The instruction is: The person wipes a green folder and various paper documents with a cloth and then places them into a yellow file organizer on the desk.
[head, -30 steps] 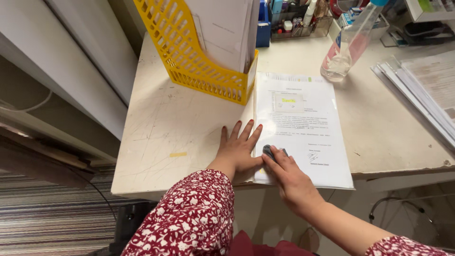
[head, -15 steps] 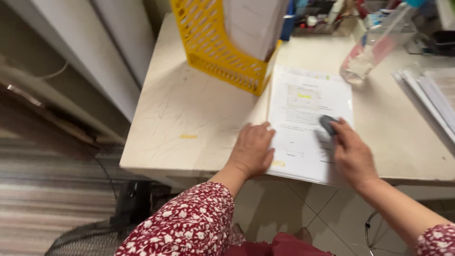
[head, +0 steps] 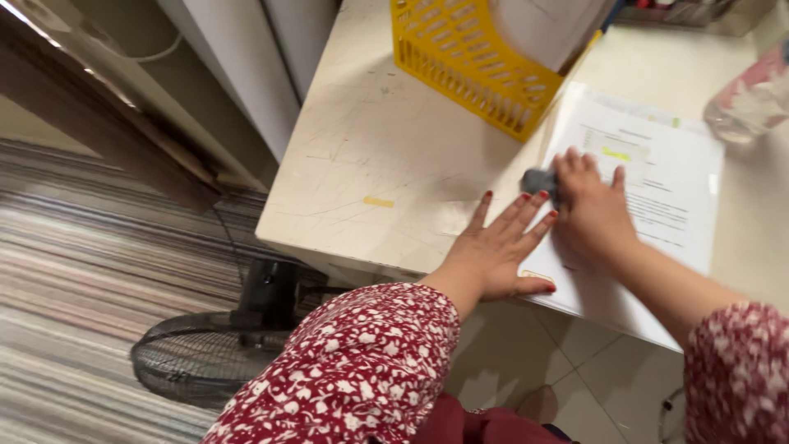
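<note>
Hands on a printed sheet at the tabletop's near edge.

Left of the sheet (head: pixel 649 189), a floor fan (head: pixel 209 358) stands below the scratched tabletop (head: pixel 386 156). The left hand (head: pixel 493 247) lies flat and empty, fingers spread, across the sheet's left edge. Just right of it, the right hand (head: pixel 593 210) rests on the sheet, its grip closed around a small dark grey object (head: pixel 538 181) at the sheet's left margin. Behind the sheet stands a yellow file holder (head: pixel 468 62); a clear bottle (head: pixel 752 99) sits at its far right corner.
</note>
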